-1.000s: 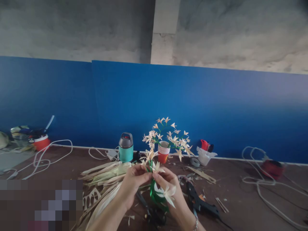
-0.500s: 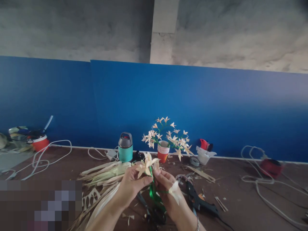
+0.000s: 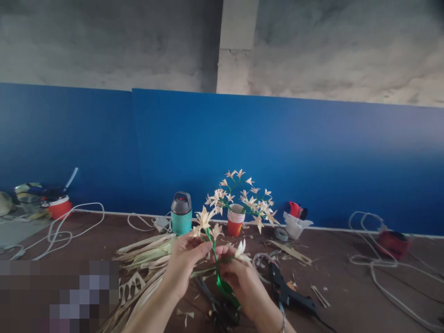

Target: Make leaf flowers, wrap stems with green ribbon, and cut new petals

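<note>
My left hand pinches the green-wrapped stem of a spray of cream artificial flowers just below its blooms. Close on the right, my right hand has its fingers curled beside that stem. A single white artificial flower pokes up from the right fingers; its own stem is mostly hidden. Shiny green tape hangs at the lower stem, partly behind the right hand. Below the hands lie dark-handled scissors.
Pale dried husk strips lie left of the hands. A black glue gun rests on the right. Behind stand a teal lidded container, a red paper cup stack with finished flower sprays, and a white plastic cup. White cables cross the table.
The flower spray has shifted up and left and now shows more of its green stem. The right hand has moved down the stem, and its single flower has swung up above the fingers.
</note>
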Demonstrator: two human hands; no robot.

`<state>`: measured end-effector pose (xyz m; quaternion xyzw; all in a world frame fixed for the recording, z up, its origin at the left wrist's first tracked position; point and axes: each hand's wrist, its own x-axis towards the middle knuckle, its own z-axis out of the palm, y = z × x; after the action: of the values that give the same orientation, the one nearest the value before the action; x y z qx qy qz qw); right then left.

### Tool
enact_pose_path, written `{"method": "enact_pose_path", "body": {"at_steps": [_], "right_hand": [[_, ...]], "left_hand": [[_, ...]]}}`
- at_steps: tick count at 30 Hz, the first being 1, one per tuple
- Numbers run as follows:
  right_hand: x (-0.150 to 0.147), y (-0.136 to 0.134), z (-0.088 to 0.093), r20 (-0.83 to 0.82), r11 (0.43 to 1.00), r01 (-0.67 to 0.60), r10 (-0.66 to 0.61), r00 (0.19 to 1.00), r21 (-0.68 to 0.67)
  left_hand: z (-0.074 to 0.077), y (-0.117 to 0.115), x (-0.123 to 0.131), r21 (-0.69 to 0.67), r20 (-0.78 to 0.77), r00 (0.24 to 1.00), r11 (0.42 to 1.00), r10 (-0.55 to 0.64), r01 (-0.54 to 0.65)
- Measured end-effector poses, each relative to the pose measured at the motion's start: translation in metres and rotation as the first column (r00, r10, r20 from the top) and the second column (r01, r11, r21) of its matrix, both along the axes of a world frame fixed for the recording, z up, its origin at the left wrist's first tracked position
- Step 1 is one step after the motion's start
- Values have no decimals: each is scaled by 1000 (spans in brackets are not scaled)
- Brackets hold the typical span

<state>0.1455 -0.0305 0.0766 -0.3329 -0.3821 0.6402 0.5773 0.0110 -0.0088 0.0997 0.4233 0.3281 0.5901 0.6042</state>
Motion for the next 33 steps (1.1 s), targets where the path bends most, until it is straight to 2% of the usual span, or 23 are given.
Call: {"method": "enact_pose_path", "body": {"at_steps": [3, 7, 11, 14, 16, 18, 21, 22, 23, 24, 25, 27, 29, 31, 33], "right_hand": [[-4, -3, 3, 75, 997, 55, -59, 995, 59], [-9, -2, -2, 158, 981, 148, -166, 973, 123], [-12, 0, -11, 179, 976, 204, -216, 960, 80], [-16, -3, -12, 170, 968, 249, -248, 954, 12], [-19, -6, -11, 147, 961, 273, -264, 953, -43], [-22, -8, -10, 103, 962, 262, -253, 962, -83], [-24, -10, -9, 55, 969, 218, -213, 975, -117], [-24, -10, -9, 50, 970, 209, -204, 978, -126], [-23, -10, -9, 49, 970, 204, -199, 979, -132], [-23, -10, -10, 50, 971, 202, -197, 979, -131], [-22, -10, -10, 56, 972, 204, -199, 979, -119], [-19, -9, -11, 91, 973, 220, -213, 973, -70], [-18, -9, -11, 140, 968, 251, -247, 959, -12], [-18, -10, -10, 169, 963, 269, -271, 948, 31], [-18, -10, -9, 168, 962, 257, -269, 948, 91]], "left_hand": [[-1, 3, 0, -25, 9, 998, 998, 60, -59], [-6, 3, 2, 47, -61, 992, 993, 115, -112], [-13, 1, 7, 81, -90, 992, 993, 88, -81], [-19, 0, 10, 183, -156, 971, 971, 182, -153], [-23, 0, 10, 342, -223, 920, 910, 323, -236], [-26, -1, 9, 543, -260, 846, 795, 466, -271], [-29, -3, 5, 777, -265, 755, 596, 600, -201], [-29, -4, 4, 813, -263, 741, 556, 618, -175], [-28, -3, 3, 823, -263, 739, 544, 621, -164], [-27, -3, 3, 809, -269, 747, 563, 609, -168], [-25, -3, 3, 767, -280, 763, 613, 582, -187], [-22, -1, 5, 590, -309, 824, 775, 475, -226], [-21, 0, 9, 310, -284, 910, 927, 302, -211], [-21, 1, 13, 67, -166, 978, 991, 127, -117], [-22, 1, 15, -36, -24, 1000, 999, 9, -10]]}}
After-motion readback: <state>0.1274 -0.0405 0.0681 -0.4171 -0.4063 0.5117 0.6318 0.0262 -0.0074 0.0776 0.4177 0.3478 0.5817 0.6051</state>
